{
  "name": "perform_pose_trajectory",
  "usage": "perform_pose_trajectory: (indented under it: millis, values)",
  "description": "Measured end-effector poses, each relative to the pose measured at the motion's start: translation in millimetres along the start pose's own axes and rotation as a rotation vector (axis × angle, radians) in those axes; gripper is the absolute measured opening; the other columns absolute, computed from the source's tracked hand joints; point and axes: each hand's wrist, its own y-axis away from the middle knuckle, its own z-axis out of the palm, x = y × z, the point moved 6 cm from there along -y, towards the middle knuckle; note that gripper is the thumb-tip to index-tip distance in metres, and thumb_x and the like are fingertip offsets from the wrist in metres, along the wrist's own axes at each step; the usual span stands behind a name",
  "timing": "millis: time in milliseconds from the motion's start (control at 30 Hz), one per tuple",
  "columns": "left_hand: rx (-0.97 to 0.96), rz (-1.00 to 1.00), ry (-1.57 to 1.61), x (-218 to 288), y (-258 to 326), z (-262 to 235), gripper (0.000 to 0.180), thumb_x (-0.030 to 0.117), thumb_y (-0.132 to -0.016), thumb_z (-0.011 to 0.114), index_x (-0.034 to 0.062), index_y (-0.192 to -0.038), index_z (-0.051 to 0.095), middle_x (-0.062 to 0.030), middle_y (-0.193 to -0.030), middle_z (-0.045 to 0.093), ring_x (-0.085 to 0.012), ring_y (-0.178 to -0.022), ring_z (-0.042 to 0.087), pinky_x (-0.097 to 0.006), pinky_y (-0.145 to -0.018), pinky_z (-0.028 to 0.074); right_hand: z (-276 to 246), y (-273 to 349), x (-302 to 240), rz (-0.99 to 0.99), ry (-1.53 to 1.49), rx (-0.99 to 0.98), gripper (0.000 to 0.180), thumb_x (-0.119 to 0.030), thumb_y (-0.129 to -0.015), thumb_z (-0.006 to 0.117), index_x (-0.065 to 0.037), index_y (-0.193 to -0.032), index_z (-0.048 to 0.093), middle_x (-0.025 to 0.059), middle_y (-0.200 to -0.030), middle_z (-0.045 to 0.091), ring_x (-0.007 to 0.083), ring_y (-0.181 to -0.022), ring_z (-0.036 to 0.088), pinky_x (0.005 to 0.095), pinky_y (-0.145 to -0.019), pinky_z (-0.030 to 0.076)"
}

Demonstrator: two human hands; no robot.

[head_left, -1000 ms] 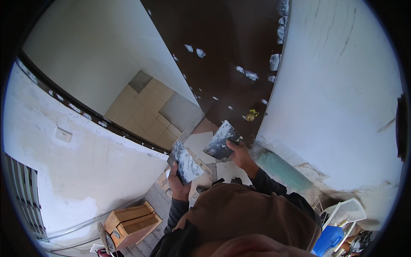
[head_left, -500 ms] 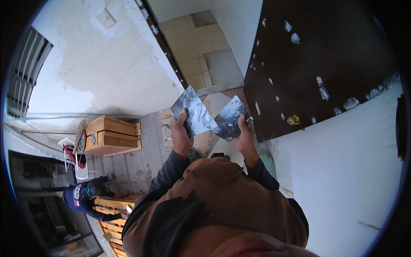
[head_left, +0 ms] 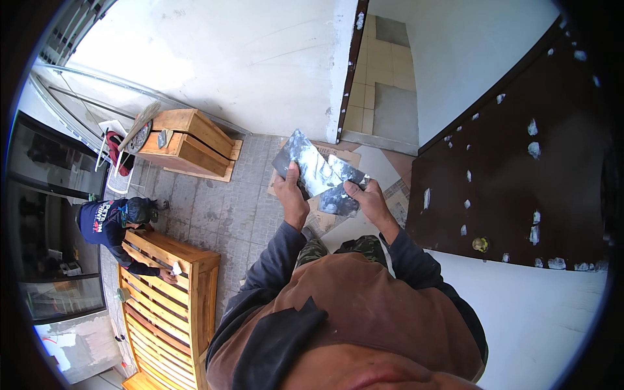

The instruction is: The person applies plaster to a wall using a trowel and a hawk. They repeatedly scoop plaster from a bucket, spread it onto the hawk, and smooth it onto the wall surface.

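As the wooden box (head_left: 185,148) beside the wall (head_left: 260,71) shows only its outer faces, its contents cannot be told. Two flat, dark, angular plates are located ahead of the torso (head_left: 351,292), above the cardboard (head_left: 351,158) on the floor (head_left: 195,205). The left plate (head_left: 300,156) and the right plate (head_left: 338,201) carry smears of white and grey; light glares off the left one. Their inner edges overlap in view; contact between them cannot be confirmed. The left hand (head_left: 292,198) grips the left plate by its outer edge, thumb on the upper face. The right hand (head_left: 372,201) grips the right plate likewise, thumb pointing inward. Both sleeved forearms (head_left: 270,253) extend forward and converge.
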Motion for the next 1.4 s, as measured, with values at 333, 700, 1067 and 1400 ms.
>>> perform_pose_trajectory:
  millis: [333, 700, 1067, 1400]
  values:
    - [0.275, -0.069, 0.093, -59, -67, -103, 0.027, 0.025, -0.104, 0.059, 0.0011, -0.114, 0.064, -0.0062, -0.102, 0.069, -0.0164, -0.088, 0.070, -0.033, -0.075, 0.058, -9, -94, 162, 0.206, 0.276, -0.165, 0.047, -0.029, -0.093, 0.069, 0.006, -0.122, 0.063, 0.0196, -0.105, 0.073, 0.0247, -0.096, 0.068, 0.0408, -0.088, 0.052]
    - [0.378, -0.378, 0.240, -393, -132, -271, 0.035, 0.023, -0.105, 0.055, -0.0042, -0.127, 0.061, -0.0127, -0.118, 0.071, -0.0269, -0.103, 0.071, -0.043, -0.090, 0.057, -52, -220, 529, 0.194, 0.660, -0.253, 0.041, -0.019, -0.088, 0.066, 0.006, -0.121, 0.062, 0.0313, -0.098, 0.070, 0.0483, -0.096, 0.069, 0.0494, -0.085, 0.053]
    - [0.220, -0.345, 0.073, -537, -240, -349, 0.029, 0.014, -0.103, 0.057, -0.0044, -0.125, 0.059, -0.0127, -0.111, 0.071, -0.0229, -0.094, 0.074, -0.036, -0.082, 0.061, -79, -298, 640, 0.181, 0.878, -0.384, 0.035, -0.016, -0.091, 0.060, -0.001, -0.122, 0.065, 0.0288, -0.101, 0.071, 0.0471, -0.094, 0.069, 0.0540, -0.085, 0.053]
    - [0.110, -0.408, 0.218, -539, -254, -375, 0.036, 0.015, -0.100, 0.056, -0.0055, -0.130, 0.057, -0.0165, -0.120, 0.073, -0.0259, -0.102, 0.075, -0.039, -0.086, 0.065, -108, -309, 630, -0.178, 1.096, -0.274, 0.029, -0.008, -0.091, 0.060, -0.005, -0.118, 0.070, 0.0205, -0.106, 0.072, 0.0416, -0.098, 0.068, 0.0491, -0.087, 0.053]
